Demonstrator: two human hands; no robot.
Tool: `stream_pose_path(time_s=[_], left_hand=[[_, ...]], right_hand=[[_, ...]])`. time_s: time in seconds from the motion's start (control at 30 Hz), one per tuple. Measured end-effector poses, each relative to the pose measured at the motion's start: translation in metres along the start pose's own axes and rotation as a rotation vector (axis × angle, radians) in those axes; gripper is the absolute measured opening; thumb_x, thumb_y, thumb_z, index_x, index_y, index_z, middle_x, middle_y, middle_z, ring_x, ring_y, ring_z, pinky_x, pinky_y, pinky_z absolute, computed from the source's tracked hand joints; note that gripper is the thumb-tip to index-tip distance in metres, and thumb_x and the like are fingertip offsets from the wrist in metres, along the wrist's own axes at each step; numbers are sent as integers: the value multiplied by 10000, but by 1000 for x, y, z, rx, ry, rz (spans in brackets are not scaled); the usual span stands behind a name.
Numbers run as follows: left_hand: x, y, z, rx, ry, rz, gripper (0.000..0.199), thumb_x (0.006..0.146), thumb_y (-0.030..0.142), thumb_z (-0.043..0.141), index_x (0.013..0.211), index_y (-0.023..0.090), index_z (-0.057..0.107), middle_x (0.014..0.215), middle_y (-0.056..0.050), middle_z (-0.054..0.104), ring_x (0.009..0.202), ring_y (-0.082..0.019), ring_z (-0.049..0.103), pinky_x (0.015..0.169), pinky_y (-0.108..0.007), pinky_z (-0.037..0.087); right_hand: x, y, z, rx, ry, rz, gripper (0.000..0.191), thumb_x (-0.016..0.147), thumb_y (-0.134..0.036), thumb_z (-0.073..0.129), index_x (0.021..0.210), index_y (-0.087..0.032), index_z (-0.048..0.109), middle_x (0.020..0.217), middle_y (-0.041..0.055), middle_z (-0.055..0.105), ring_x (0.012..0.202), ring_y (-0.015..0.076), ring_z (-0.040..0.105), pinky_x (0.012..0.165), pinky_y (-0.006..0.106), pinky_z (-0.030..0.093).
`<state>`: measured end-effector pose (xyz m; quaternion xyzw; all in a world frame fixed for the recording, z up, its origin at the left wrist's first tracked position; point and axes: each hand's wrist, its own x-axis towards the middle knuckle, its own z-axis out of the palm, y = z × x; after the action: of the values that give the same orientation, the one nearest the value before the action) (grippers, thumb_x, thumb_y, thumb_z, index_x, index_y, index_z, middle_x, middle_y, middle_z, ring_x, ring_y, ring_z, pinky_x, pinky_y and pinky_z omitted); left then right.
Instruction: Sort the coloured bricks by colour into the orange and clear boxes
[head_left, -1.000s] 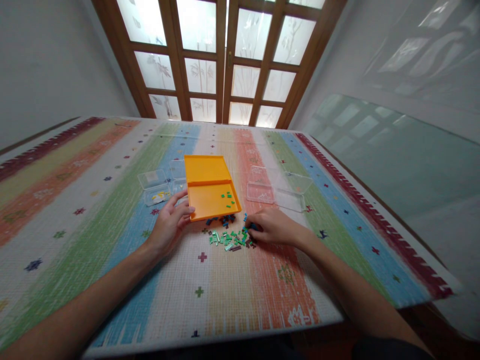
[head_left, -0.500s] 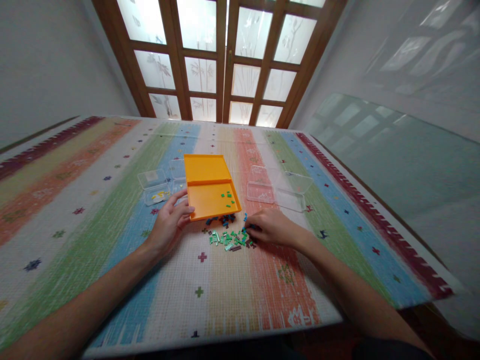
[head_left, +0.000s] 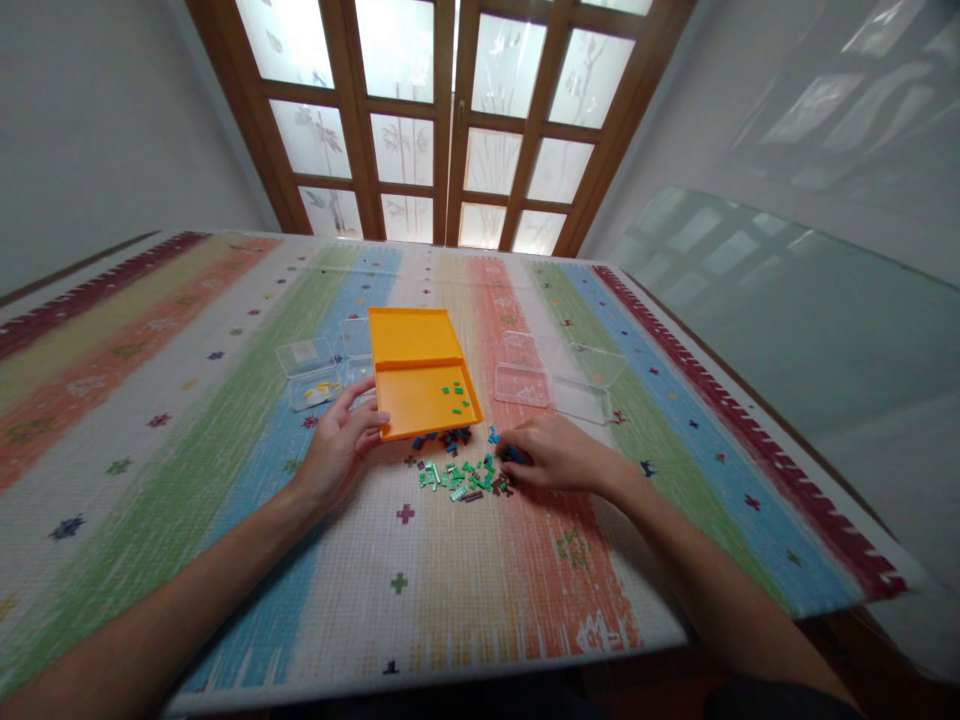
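My left hand (head_left: pixel 349 435) grips the near left corner of an open orange plastic case (head_left: pixel 416 400), thumb over its rim. Several small green bricks (head_left: pixel 457 391) lie in the case's right side. In front of the case, a loose pile of green toy bricks (head_left: pixel 457 478) is spread on the cloth, mixed with brown bricks (head_left: pixel 471 496). Dark blue and brown bricks (head_left: pixel 454 437) sit by the case's front edge. At the pile's right side, my right hand (head_left: pixel 544 452) has its fingers curled over some blue bricks (head_left: pixel 516 455); whether it pinches one is unclear.
Left of the case stands an open clear box (head_left: pixel 311 388) with yellow pieces, beside another clear box (head_left: pixel 356 370) partly behind the case. Two open clear boxes (head_left: pixel 521 385) stand to the right. A striped tablecloth (head_left: pixel 330 600) covers the table.
My right hand has shifted slightly to the right, away from the green pile, and more blue bricks show under its fingers. My left hand and the case stay put.
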<state>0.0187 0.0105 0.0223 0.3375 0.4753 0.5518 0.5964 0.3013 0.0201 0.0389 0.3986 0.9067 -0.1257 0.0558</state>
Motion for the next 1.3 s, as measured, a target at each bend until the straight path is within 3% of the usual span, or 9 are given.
stream_pose_path(time_s=[0.3,0.43,0.6,0.83,1.03,1.3], left_hand=[[-1,0,0,-3,-11,10,611,610,193,811,1185,210,604,1116,-70,794,981,-242,772,750,-285,600],[-1,1,1,-4,3,3,615,594,192,812,1173,207,603,1057,-60,803,959,-244,778,752,-290,603],[-1,2,2,-6,5,5,621,577,195,807,1162,210,599,1016,-42,805,933,-231,780,752,-278,605],[-2,2,3,-2,-2,11,591,587,199,800,1146,212,609,1039,-50,807,940,-233,779,744,-283,611],[-1,0,1,-10,0,12,588,602,187,797,1162,209,619,1051,-64,802,963,-242,775,761,-291,611],[-1,0,1,6,-17,17,620,594,208,798,1184,201,607,1041,-65,794,953,-245,769,789,-311,605]], right_hand=[[0,0,3,19,28,19,183,968,-247,636,894,-171,785,818,92,783,706,183,661,643,295,340],[1,0,4,17,11,26,147,917,-179,638,897,-169,784,819,84,777,707,172,653,641,281,330],[2,-2,6,33,-1,61,164,912,-210,620,923,-161,776,829,95,778,680,173,635,632,284,312],[4,-3,9,23,82,46,127,898,-215,629,856,-159,735,777,79,749,653,156,580,621,288,278],[6,-1,12,114,134,32,161,905,-183,611,939,-171,768,796,47,752,689,145,602,651,262,330],[6,1,10,156,75,38,157,910,-179,621,934,-181,776,778,34,737,685,140,593,656,256,332]])
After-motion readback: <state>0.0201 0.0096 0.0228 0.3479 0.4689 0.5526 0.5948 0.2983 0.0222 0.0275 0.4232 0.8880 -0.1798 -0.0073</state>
